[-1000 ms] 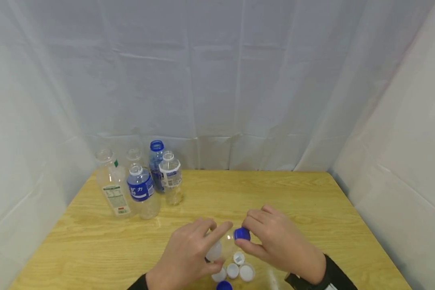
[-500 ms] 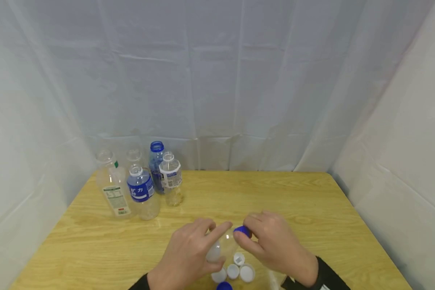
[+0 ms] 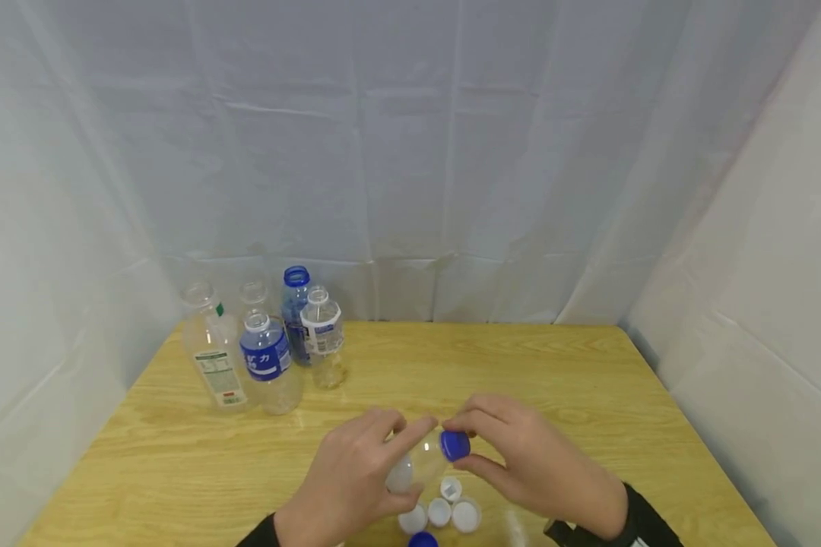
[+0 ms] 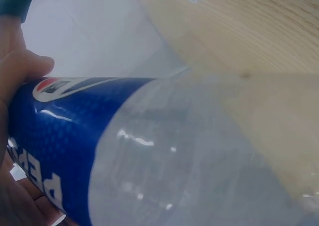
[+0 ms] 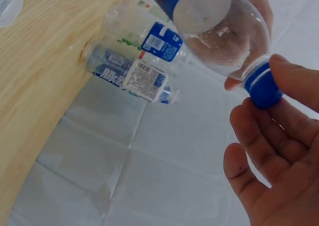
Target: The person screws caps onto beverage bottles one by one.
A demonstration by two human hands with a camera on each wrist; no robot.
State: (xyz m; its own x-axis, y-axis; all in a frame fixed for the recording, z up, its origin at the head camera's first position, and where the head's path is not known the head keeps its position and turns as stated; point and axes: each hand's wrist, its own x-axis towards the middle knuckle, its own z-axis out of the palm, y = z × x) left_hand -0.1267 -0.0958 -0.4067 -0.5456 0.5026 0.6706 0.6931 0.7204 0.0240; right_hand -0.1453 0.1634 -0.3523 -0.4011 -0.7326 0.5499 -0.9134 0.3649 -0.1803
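My left hand [image 3: 347,475] grips a clear plastic bottle [image 3: 427,457], which lies tilted with its neck to the right. A blue Pepsi label [image 4: 70,126] wraps its body in the left wrist view. My right hand [image 3: 534,460] has thumb and fingertips on the blue cap [image 5: 265,89] at the bottle's mouth. In the right wrist view the thumb lies on one side of the cap and the fingers curve along the other. Under the bottle, several white caps [image 3: 466,515] and another blue cap [image 3: 423,540] lie on the table.
Several uncapped bottles stand at the back left of the wooden table [image 3: 492,372], among them a blue-labelled bottle [image 3: 267,361], a blue bottle [image 3: 296,304] and a tall clear bottle [image 3: 215,365]. White sheeting [image 3: 410,152] hangs behind and at both sides.
My right hand has rolled forward and back around the blue cap, its fingers covering more of it half a second ago. The left hand and bottle have hardly moved.
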